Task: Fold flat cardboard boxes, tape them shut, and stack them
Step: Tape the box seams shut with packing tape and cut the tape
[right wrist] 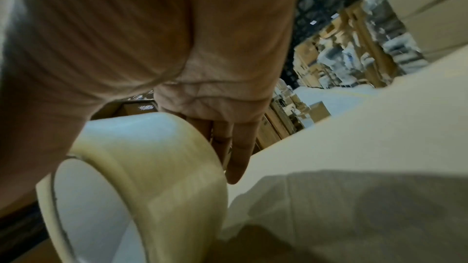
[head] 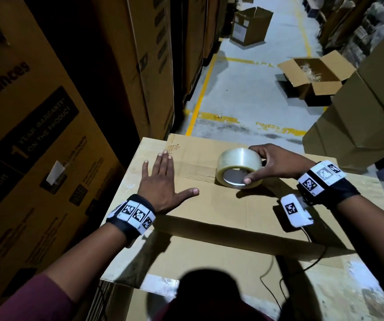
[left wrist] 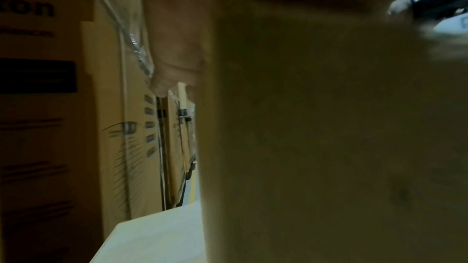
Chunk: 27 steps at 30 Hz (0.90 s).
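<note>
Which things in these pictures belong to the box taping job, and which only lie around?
Job:
- cardboard box, flaps down
- tape roll, gripped by the right hand
- left hand, flat on the box

Lying about:
- open box on the floor
- far box, flaps up
- printed cartons

In the left wrist view a blurred tan mass (left wrist: 329, 127) fills most of the picture; whether it is palm or cardboard cannot be told. The printed lettering on the tall brown carton (left wrist: 45, 87) there is cut off by the left edge and smeared beyond reading. In the right wrist view the clear roll of packing tape (right wrist: 152, 177) runs out of the bottom edge, and the right hand (right wrist: 142, 33) hides its far side. In the head view the small print on the large brown printed carton (head: 47, 140) is too small to read, and the tape's loose end cannot be made out.
</note>
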Each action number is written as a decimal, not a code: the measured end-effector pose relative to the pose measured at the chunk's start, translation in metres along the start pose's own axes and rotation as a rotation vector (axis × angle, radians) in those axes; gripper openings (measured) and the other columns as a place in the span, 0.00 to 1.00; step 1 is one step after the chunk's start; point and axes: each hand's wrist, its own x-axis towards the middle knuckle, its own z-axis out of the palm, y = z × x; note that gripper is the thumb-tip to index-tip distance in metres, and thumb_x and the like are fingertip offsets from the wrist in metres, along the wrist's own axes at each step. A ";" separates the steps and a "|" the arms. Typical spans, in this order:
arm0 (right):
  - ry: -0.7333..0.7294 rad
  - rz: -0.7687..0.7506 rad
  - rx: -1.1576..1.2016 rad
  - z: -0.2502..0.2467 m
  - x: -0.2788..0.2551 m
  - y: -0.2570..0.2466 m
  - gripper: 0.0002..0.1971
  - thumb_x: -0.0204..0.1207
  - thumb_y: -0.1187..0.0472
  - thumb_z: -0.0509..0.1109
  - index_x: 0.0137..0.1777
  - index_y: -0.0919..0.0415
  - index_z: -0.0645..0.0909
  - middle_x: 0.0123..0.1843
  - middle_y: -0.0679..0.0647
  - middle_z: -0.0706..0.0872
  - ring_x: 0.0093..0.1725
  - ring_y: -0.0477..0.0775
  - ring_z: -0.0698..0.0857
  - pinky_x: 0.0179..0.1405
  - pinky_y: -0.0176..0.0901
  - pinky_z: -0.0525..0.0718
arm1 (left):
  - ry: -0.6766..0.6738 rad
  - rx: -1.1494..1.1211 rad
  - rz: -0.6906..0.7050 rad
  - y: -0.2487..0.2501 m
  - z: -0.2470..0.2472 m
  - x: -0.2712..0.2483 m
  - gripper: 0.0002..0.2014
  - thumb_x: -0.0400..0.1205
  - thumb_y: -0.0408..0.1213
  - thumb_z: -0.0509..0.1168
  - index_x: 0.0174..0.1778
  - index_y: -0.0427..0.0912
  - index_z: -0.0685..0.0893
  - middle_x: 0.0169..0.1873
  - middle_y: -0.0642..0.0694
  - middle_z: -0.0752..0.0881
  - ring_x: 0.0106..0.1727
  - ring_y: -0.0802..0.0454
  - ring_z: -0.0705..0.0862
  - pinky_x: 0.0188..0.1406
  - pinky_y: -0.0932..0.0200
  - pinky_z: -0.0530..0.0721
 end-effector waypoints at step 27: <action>0.270 0.243 0.188 -0.123 -0.168 0.140 0.27 0.68 0.41 0.84 0.28 0.63 0.79 0.28 0.61 0.74 0.30 0.57 0.68 0.34 0.48 0.63 | 0.010 0.172 0.078 0.015 0.005 0.020 0.56 0.74 0.81 0.28 0.88 0.41 0.37 0.88 0.44 0.39 0.88 0.50 0.40 0.86 0.45 0.37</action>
